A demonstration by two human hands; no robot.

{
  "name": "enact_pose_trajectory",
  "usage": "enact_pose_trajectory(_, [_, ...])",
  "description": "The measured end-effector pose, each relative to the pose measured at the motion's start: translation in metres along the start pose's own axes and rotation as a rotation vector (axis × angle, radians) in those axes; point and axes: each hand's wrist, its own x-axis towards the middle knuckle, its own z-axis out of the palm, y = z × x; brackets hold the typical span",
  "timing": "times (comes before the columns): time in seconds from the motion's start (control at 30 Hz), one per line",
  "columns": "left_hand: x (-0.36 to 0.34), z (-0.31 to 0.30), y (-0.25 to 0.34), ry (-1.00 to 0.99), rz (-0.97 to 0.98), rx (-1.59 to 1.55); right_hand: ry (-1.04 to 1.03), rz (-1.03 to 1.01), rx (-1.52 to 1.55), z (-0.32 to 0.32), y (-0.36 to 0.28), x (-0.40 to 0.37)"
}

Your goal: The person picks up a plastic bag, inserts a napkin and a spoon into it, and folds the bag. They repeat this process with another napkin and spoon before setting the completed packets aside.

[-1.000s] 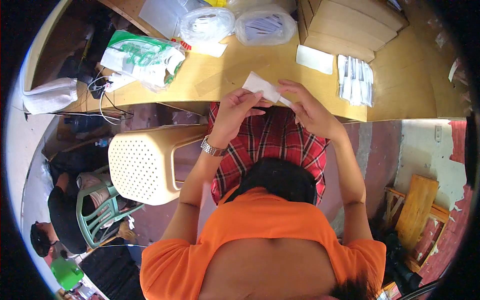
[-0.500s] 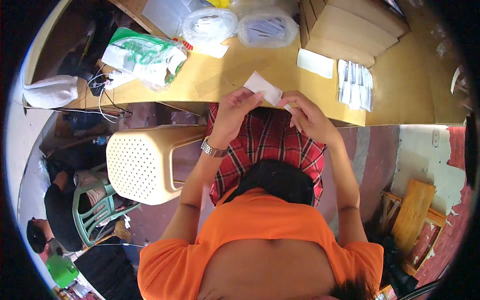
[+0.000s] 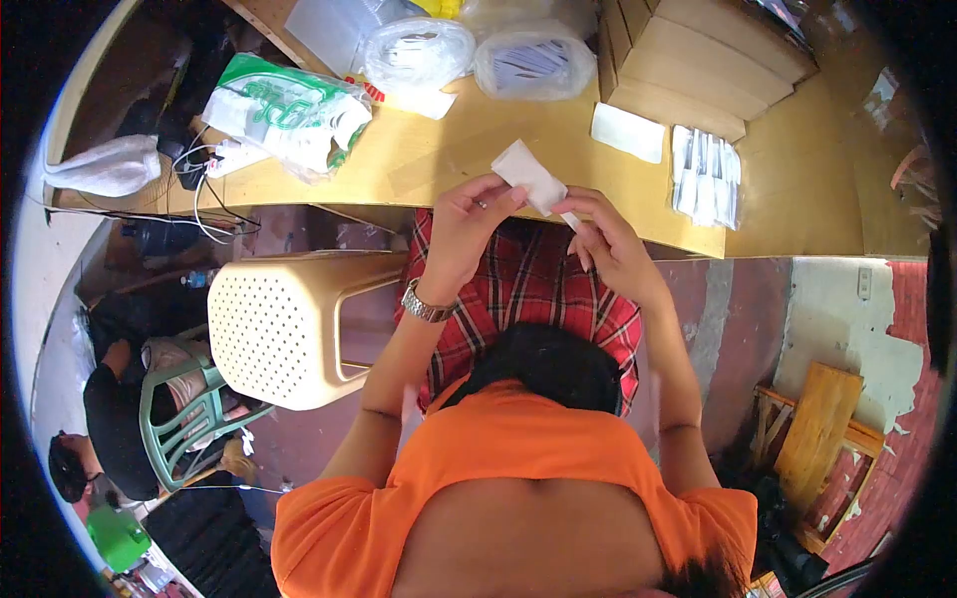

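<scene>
My left hand (image 3: 469, 231), with a metal watch on its wrist, pinches a small white paper packet (image 3: 528, 174) at its lower edge. My right hand (image 3: 606, 239) grips a thin white strip (image 3: 570, 219) that sticks out of the packet's right end. Both hands hover above my red plaid lap, just in front of the wooden table's edge (image 3: 419, 199). On the table to the right lies a row of filled white packets (image 3: 706, 174) and a single flat white packet (image 3: 628, 132).
Cardboard boxes (image 3: 688, 60) stand at the table's back right. Two clear bags of white items (image 3: 469, 50) and a green-printed plastic bag (image 3: 289, 110) lie at the back left, with cables beside them. A beige plastic stool (image 3: 289, 334) is at my left. Another person (image 3: 110, 419) sits lower left.
The packet has tilted slightly upward and my right hand has drawn in closer beneath it. My left hand keeps its hold.
</scene>
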Motion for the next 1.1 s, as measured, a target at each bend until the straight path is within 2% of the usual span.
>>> enact_pose_trajectory(0.1, [-0.002,0.007,0.005,0.018,-0.031,-0.154,0.051,-0.095,-0.047,0.004,0.007,-0.001])
enact_pose_trajectory(0.2, [-0.003,0.008,0.007,0.023,-0.022,-0.11,0.093,-0.076,-0.01,0.008,0.004,-0.004])
enact_pose_trajectory(0.4, [-0.003,0.003,0.008,-0.046,-0.091,-0.068,-0.152,-0.035,0.088,0.005,-0.014,-0.006])
enact_pose_trajectory(0.5, [-0.002,-0.001,0.01,-0.082,-0.145,-0.078,-0.213,0.111,0.155,0.001,-0.019,-0.009])
enact_pose_trajectory(0.6, [-0.002,-0.001,0.012,-0.076,-0.185,-0.102,-0.185,0.181,0.336,-0.001,-0.014,-0.009])
enact_pose_trajectory(0.7, [-0.001,-0.001,0.012,-0.072,-0.193,-0.119,0.025,0.142,0.44,0.008,-0.023,-0.01])
enact_pose_trajectory(0.8, [-0.002,0.001,0.008,-0.06,-0.168,-0.045,0.124,0.121,0.341,0.017,-0.013,-0.008])
enact_pose_trajectory(1.0, [-0.006,0.009,0.0,-0.111,-0.128,0.138,0.13,0.315,0.356,0.017,-0.014,0.0])
enact_pose_trajectory(1.1, [-0.006,0.011,-0.006,-0.105,-0.088,0.111,0.14,0.281,0.337,0.017,-0.004,-0.002])
